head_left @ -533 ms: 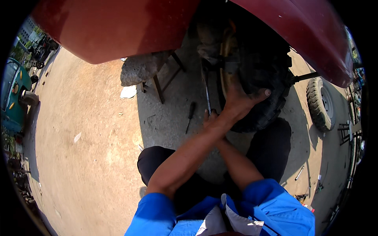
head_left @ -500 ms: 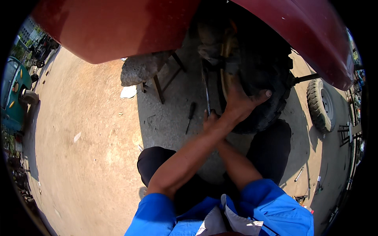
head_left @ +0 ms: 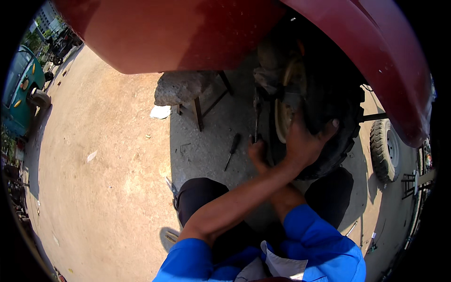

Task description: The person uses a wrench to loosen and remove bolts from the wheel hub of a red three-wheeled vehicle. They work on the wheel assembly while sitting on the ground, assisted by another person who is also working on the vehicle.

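My left forearm crosses over my right, and my left hand point(head_left: 305, 141) grips the dark tire point(head_left: 345, 138), its thumb spread over the tread and its fingers reaching up beside the pale yellow rim point(head_left: 282, 122), partly in shadow. Below and left of it, my right hand point(head_left: 257, 150) is closed on the lower end of an upright metal bar point(head_left: 256, 120), whose top reaches grimy wheel parts point(head_left: 268, 80) under the red bodywork point(head_left: 159, 33). A screwdriver point(head_left: 233, 148) lies on the shaded ground left of my right hand.
A stone point(head_left: 174, 89) sits on a stand point(head_left: 197, 113) under the bodywork. A spare wheel point(head_left: 378, 155) stands at right near a metal frame point(head_left: 409, 185). A teal vehicle point(head_left: 21, 108) is at far left. Pliers point(head_left: 171, 188) lie beside my left knee.
My view has shifted, so the bodywork and stand appear further right and the spare wheel lower. My hands remain on the tire and bar, with only slight visible movement.
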Demonstrator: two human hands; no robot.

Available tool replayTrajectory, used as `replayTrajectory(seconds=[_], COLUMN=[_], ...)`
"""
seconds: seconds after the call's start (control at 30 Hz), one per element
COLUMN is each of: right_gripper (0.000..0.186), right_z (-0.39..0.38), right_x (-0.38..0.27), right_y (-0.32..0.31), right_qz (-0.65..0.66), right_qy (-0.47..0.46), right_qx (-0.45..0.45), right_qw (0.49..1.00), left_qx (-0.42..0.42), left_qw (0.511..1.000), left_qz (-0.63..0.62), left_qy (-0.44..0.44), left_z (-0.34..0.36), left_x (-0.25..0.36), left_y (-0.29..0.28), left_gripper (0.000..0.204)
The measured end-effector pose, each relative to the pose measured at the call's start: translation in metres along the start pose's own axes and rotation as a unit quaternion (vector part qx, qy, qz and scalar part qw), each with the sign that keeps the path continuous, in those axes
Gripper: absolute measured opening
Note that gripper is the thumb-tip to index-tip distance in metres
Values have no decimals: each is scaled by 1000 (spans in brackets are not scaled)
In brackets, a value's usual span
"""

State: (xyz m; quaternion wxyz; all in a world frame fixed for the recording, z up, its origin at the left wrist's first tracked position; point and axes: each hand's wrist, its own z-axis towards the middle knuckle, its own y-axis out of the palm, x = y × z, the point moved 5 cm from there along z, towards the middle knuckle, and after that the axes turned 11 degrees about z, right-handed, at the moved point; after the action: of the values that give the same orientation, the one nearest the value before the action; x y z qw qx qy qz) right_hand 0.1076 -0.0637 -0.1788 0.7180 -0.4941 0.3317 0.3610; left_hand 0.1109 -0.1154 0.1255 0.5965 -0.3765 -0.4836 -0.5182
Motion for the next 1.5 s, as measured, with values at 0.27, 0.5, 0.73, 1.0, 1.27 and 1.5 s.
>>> replayTrajectory(seconds=[0.27, 0.5, 0.73, 1.0, 1.27, 1.5], right_gripper=[37, 42, 46, 50, 40, 43], right_z=[28, 1, -27, -31, -8, 5], right_x=[-38, -49, -59, -72, -118, -124], right_y=[7, -30, -80, -140, -194, -215], right_qz=[169, 164, 187, 79, -75, -61], right_qy=[25, 55, 104, 168, 187, -92], right_qx=[27, -27, -99, -109, -166, -189], right_qw=[985, 985, 972, 977, 965, 976], left_qx=[11, 67, -10, -107, -105, -95], left_qw=[1000, 982, 983, 969, 983, 969], left_qz=[22, 110, 153, 209, 141, 214], left_qy=[11, 136, 102, 73, 44, 81], left_z=[-6, -28, -36, -42, -29, -10], left_x=[-5, -6, -20, -37, -24, -2], left_y=[4, 47, 100, 105, 97, 99], left_gripper=[88, 100, 121, 134, 128, 123])
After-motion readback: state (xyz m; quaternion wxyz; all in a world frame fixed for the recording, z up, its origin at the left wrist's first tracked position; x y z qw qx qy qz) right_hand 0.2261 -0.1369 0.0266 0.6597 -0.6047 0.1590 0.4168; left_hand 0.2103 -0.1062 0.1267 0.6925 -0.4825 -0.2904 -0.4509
